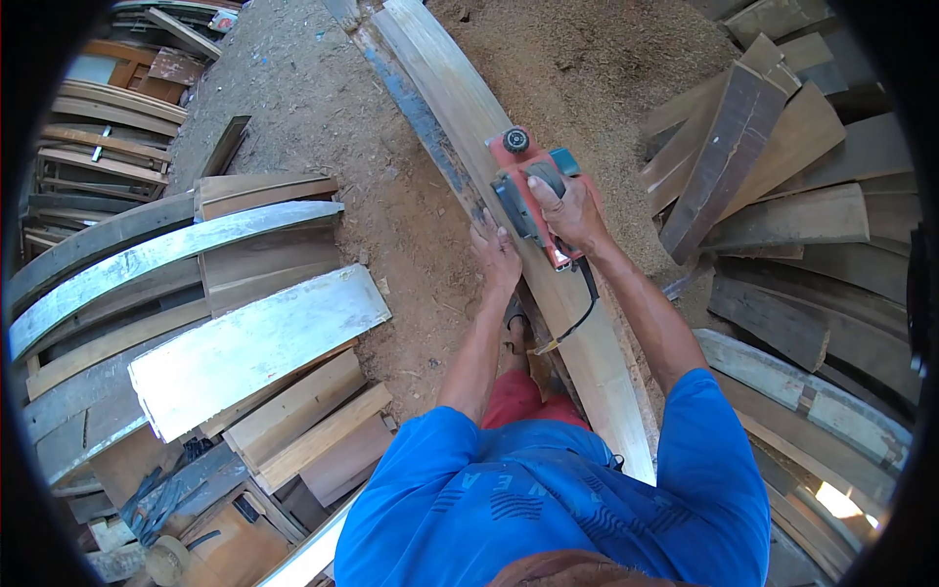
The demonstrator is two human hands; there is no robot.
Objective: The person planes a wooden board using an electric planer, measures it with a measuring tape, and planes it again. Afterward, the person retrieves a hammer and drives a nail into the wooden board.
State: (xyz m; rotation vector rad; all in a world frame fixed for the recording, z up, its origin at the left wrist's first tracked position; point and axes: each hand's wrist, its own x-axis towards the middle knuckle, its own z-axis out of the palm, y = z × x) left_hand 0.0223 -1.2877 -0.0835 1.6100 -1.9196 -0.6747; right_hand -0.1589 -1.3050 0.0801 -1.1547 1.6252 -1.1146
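Note:
A long pale wooden board (572, 323) runs up and away from my body, lying along a worn beam with bluish paint (416, 112). On the board sits a red electric hand planer (511, 155) with a black knob at its front. My right hand (569, 212) is wrapped around the planer's grip, thumb on top. From its rear a dark cord (593, 293) curves back over the board. My left hand (497, 256) holds the board's left edge beside the planer, with its fingertips partly hidden.
Stacked planks (782, 235) lie along the right side. To the left are more boards, including a white-painted panel (264, 342) and a long whitish plank (176, 249). Sawdust (597, 49) covers the dirt ground beyond the board. My foot (515, 318) is beside the beam.

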